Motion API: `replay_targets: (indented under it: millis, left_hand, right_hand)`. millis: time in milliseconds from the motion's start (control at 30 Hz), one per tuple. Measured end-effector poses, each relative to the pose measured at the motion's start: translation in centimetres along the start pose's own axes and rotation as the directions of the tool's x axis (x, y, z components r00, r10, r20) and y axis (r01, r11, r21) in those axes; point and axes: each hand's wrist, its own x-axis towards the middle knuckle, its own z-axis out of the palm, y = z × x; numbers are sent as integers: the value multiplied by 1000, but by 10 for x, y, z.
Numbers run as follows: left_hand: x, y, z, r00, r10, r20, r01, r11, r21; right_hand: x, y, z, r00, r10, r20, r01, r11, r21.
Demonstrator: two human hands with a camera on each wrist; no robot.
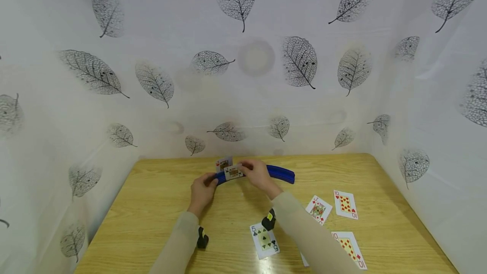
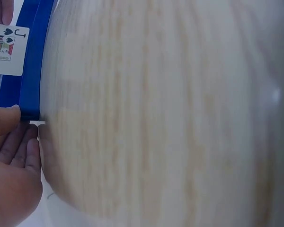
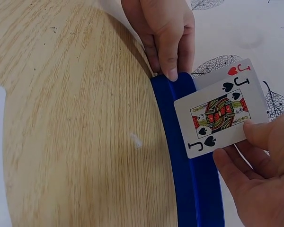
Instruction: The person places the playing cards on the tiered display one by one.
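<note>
A curved blue card holder [image 1: 280, 173] lies near the far edge of the wooden table. My left hand [image 1: 201, 191] grips its left end, thumb on top and fingers against the end. Between thumb and fingers, my right hand [image 1: 258, 176] pinches a jack of spades [image 3: 220, 116] by its edge. That card is tilted, with its lower edge right at the holder's groove. Behind it a jack of hearts [image 1: 223, 163] stands upright at the holder's left part, mostly covered by the spade card in the right wrist view.
Face up on the table's right side lie a jack of diamonds [image 1: 318, 209], a ten of hearts [image 1: 345, 204] and a ten of diamonds [image 1: 349, 248]. A five of clubs [image 1: 264, 240] lies nearer the middle. Leaf-patterned white sheeting [image 1: 255, 96] surrounds the table's back and sides.
</note>
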Motion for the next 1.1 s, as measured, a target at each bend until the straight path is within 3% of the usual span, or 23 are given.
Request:
replay_targets:
  millis: [700, 1100]
  left_hand:
    - [0, -1, 0, 1000, -19, 8, 19, 1000, -3]
    - [0, -1, 1, 1000, -21, 6, 21, 1000, -7]
  right_hand:
    - [8, -6, 13, 1000, -4, -10, 4, 1000, 9]
    - [11, 1, 18, 999, -52, 1, 52, 999, -5]
